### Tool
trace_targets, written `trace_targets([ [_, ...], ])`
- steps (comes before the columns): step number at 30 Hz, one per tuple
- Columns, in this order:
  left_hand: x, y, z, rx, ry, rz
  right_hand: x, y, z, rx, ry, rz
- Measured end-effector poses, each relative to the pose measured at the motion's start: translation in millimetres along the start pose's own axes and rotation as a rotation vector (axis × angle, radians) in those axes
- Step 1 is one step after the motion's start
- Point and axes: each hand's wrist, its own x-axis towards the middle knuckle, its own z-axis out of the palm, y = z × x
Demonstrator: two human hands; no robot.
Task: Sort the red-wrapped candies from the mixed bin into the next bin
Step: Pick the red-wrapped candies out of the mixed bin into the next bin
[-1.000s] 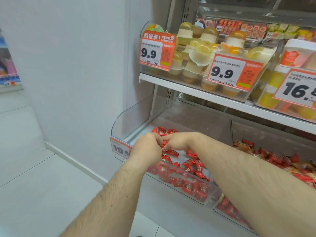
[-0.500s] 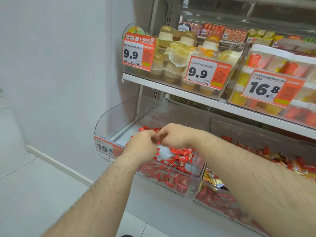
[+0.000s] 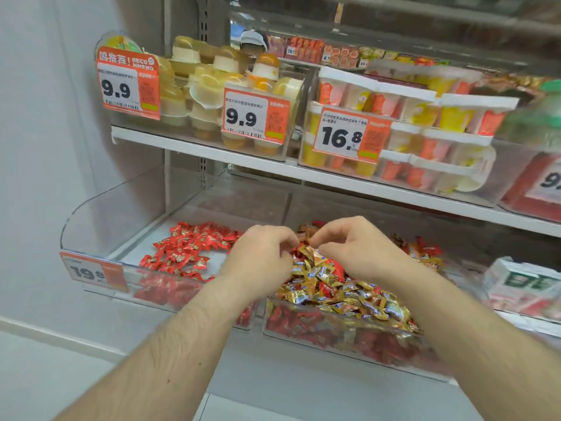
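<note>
A: How will the red candies (image 3: 329, 291) handle?

B: Light, crinkly and likely slippery; pinch one by a twisted wrapper end.

A: Where are they?

B: Scattered among gold ones in the mixed bin (image 3: 349, 332); the next bin (image 3: 100, 220), to its left, holds only red.

A: The hands?

B: Left hand (image 3: 261, 256) and right hand (image 3: 355, 247) hover over the mix, fingers curled; whether either holds a candy, I cannot tell.

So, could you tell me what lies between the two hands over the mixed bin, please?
In the head view, a heap of gold and red candies fills the gap between the left hand and right hand, inside the mixed bin.
</note>
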Motion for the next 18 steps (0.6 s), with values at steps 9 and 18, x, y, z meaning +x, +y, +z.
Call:
trace_targets([
  [9, 16, 31, 59, 0.040, -0.146, 0.038, 3, 74, -56, 0.070, 0.084, 0.269],
  [18, 22, 22, 84, 0.096, -0.173, -0.096, 73, 79, -29, -0.305, -0.075, 0.218],
])
